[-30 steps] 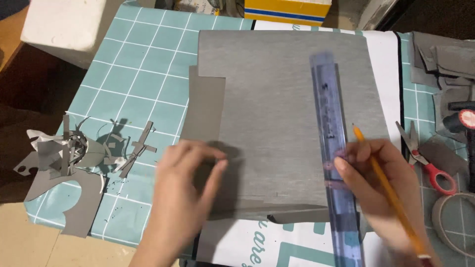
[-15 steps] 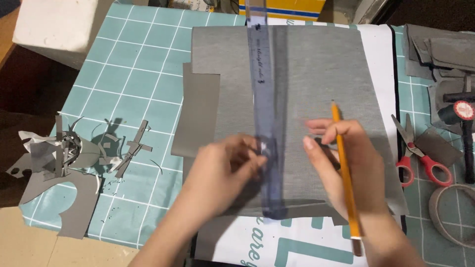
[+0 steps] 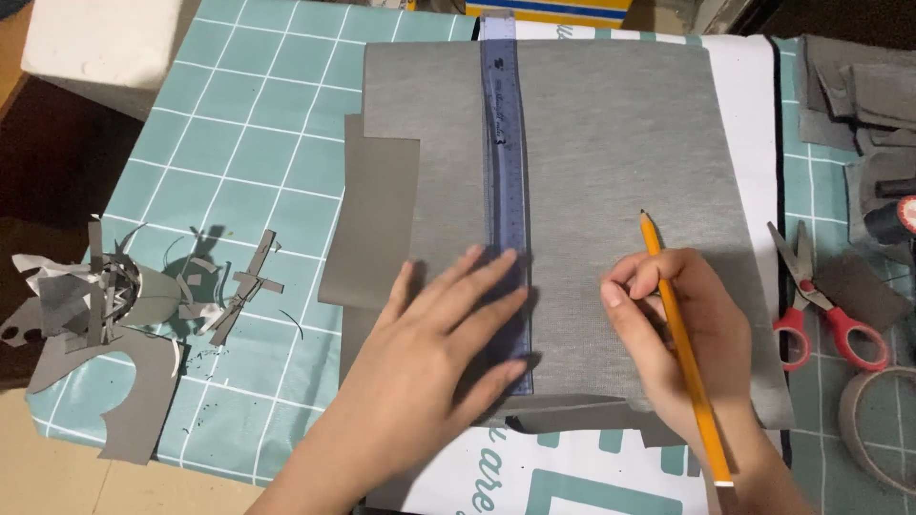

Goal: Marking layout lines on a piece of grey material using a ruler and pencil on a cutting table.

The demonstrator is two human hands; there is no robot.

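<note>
1. Your left hand (image 3: pixel 434 334) now lies flat, palm down, fingers spread and straight, on the grey sheet (image 3: pixel 611 172). Half a second ago its fingers were bunched at the ruler's lower part; now the fingertips press across the lower end of the ruler (image 3: pixel 506 191) and grasp nothing.
2. Your right hand (image 3: pixel 682 329) has moved off the ruler and sits to its right, resting on the sheet. Its fingers are curled shut around the yellow pencil (image 3: pixel 682 348), whose point aims up and away from you, onto the sheet and clear of the ruler's edge.
3. The ruler, blue and see-through, has shifted from a slight tilt to nearly straight up and down the sheet, left of its middle. Its far end reaches just past the sheet's top edge.
4. The sheet lies on the teal grid mat (image 3: pixel 239 143), with a white printed sheet (image 3: pixel 744 114) showing beneath at the right and near edges. A darker grey piece (image 3: pixel 377 219) pokes out from under its left side.
5. Left of you, near the mat's edge, lies a heap of grey scraps (image 3: pixel 105 296).
6. To the right lie red-handled scissors (image 3: pixel 821 305), with a tape roll (image 3: pixel 878 429) nearer you, partly out of frame.
7. Further right and farther off, a stack of grey offcuts (image 3: pixel 849 91) sits at the top corner.
</note>
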